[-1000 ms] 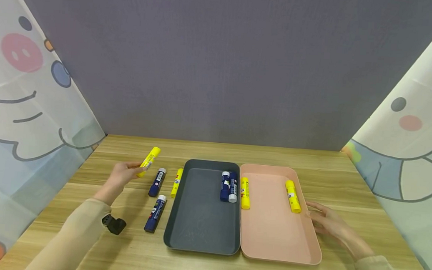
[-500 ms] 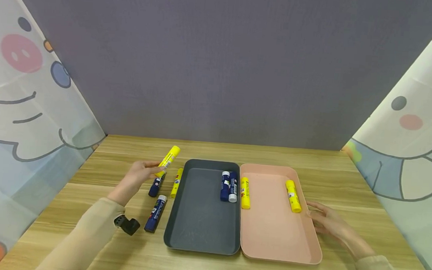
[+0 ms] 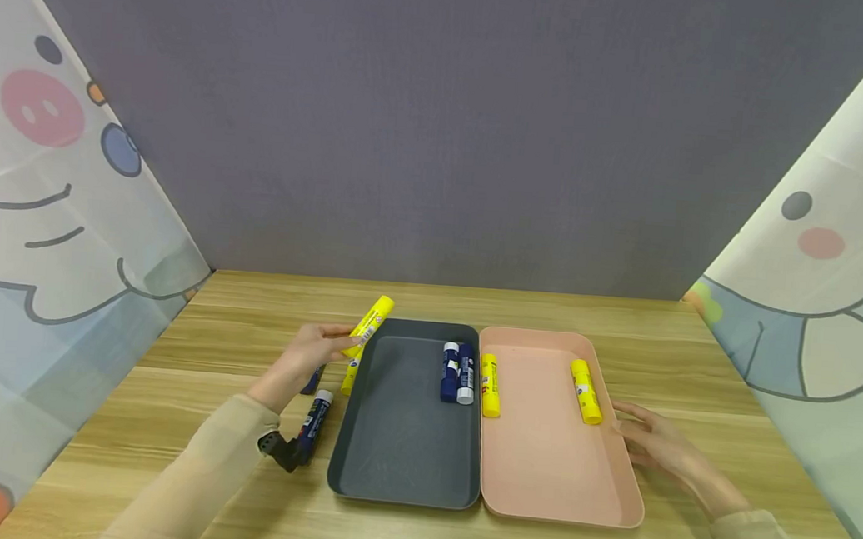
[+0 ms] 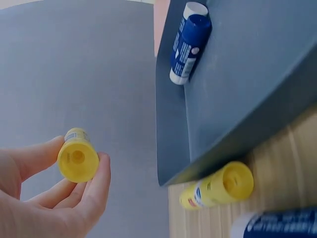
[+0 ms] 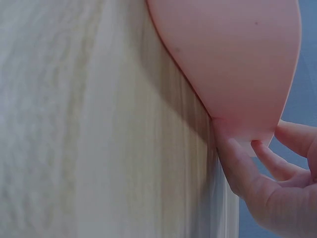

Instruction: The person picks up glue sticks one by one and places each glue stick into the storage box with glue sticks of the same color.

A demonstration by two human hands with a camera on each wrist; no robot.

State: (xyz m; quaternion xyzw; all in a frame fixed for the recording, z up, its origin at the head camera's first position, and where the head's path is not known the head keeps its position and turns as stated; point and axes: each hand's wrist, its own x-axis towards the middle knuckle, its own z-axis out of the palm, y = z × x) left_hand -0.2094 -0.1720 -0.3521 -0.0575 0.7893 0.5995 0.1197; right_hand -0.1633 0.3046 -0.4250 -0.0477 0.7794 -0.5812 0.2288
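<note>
The left hand [image 3: 310, 351] pinches a yellow tube [image 3: 371, 322], grip narrow, near the grey tray [image 3: 404, 447]; its label [image 3: 368, 333] is too small to read. The right hand [image 3: 660, 445], grip wide, touches the pink tray [image 3: 548, 474].

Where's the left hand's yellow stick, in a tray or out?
Out: the left hand pinches the yellow stick aloft, apart from the gray tray.

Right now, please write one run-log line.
left hand: holds yellow stick | right hand: touches pink tray | grey tray: two blue sticks | pink tray: two yellow sticks
</note>
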